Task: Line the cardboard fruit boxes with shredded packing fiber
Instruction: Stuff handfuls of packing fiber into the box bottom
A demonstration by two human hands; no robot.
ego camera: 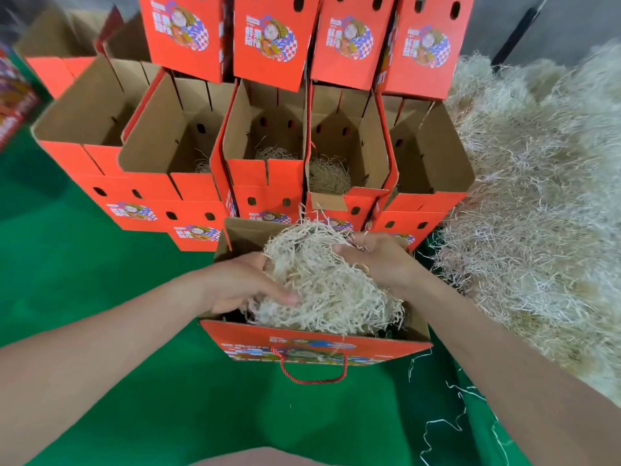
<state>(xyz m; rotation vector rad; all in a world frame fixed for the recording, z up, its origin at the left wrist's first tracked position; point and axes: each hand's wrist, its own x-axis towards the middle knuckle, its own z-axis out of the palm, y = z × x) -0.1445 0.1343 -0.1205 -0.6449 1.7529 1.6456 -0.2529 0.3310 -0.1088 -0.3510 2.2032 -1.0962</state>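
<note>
- left grip (242, 284) curls round the wad of shredded fiber (322, 284) at its 9 o'clock side, thumb laid across it.
- right grip (379, 260) clutches the same wad at its 2 o'clock side.
- the wad sits in the mouth of the near box (316, 344), partly above the rim.
- at 12 o'clock stands a row of open boxes (265, 176), some holding fiber.
- a loose fiber pile (537, 196) lies at 3 o'clock.

Probably a packing floor: rows of open boxes (265, 142), heaped fiber (537, 183)
</note>
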